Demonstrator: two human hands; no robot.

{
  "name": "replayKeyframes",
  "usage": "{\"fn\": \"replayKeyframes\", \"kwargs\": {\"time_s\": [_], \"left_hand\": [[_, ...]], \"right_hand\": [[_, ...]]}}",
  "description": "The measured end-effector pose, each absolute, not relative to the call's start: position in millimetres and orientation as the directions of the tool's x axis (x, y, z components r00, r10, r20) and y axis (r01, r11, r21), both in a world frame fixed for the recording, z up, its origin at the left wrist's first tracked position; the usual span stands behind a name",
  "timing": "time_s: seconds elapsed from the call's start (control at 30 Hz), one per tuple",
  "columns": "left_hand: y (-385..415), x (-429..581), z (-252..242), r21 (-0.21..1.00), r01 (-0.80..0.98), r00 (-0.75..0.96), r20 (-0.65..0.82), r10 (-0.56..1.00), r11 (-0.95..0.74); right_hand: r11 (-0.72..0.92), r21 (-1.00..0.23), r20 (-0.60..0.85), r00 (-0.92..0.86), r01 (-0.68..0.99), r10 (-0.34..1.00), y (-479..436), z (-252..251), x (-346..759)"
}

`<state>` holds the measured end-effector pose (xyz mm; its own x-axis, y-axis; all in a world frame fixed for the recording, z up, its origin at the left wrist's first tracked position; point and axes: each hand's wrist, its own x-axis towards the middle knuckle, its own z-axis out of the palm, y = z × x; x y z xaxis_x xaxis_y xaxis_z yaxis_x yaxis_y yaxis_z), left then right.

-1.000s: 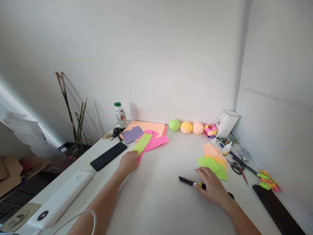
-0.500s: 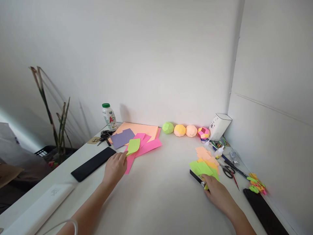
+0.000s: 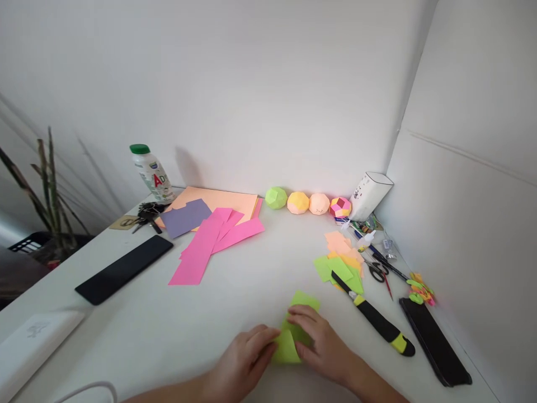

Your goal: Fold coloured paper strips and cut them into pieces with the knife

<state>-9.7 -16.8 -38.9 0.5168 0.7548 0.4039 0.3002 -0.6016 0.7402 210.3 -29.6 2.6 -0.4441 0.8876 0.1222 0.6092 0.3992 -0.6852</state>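
Observation:
Near the front of the table, my left hand [image 3: 247, 358] pinches the left edge of a lime-green piece of paper [image 3: 287, 348]. My right hand [image 3: 321, 341] grips the same paper from the right, fingers on its upper part and thumb near the lower edge. The paper is bent, with its lower part curling up between my hands. To the right of my right hand a black and lime utility knife [image 3: 377, 319] lies on the table. Its tip rests over the pile of green paper pieces [image 3: 342, 268], with orange and peach pieces [image 3: 339, 243] behind.
Pink paper strips [image 3: 201, 246], a purple sheet [image 3: 184, 217] and peach sheets [image 3: 226, 200] lie at the back left. Faceted paper balls [image 3: 297, 202] line the wall. Scissors [image 3: 377, 271], a glue bottle [image 3: 364, 241] and a black case [image 3: 434, 341] are on the right; a black slab [image 3: 126, 267] is on the left.
My left hand has brought the green paper from the pink strips to the front centre. My right hand has let go of the utility knife, which lies at the right, and now holds the paper too.

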Motion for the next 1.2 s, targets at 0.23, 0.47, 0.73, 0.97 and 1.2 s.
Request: {"fn": "replayKeyframes", "kwargs": {"time_s": [0.23,0.47,0.73,0.97,1.2], "left_hand": [[-14,-8,-35,0.951,0.268,0.256,0.082,0.963,-0.152],[-11,-10,-32,0.999,-0.011,0.337,-0.025,0.941,0.03],[-6,-12,-21,0.949,-0.204,0.422,-0.135,0.896,0.24],[1,-12,-16,0.847,-0.415,0.551,-0.057,0.833,0.332],[-1,-5,-5,0.826,-0.367,0.772,0.015,0.636,0.427]], "right_hand": [[0.066,-0.865,0.007,-0.118,0.498,0.993,-36,17,211],[0.101,-0.862,-0.062,-0.301,0.497,0.952,-29,7,210],[0.042,-0.963,-0.052,-0.336,0.267,0.94,-27,12,212],[-0.034,-0.962,-0.065,-0.106,0.273,0.992,-32,14,215],[-0.073,-0.978,-0.074,0.006,0.194,0.997,-42,8,200]]}}
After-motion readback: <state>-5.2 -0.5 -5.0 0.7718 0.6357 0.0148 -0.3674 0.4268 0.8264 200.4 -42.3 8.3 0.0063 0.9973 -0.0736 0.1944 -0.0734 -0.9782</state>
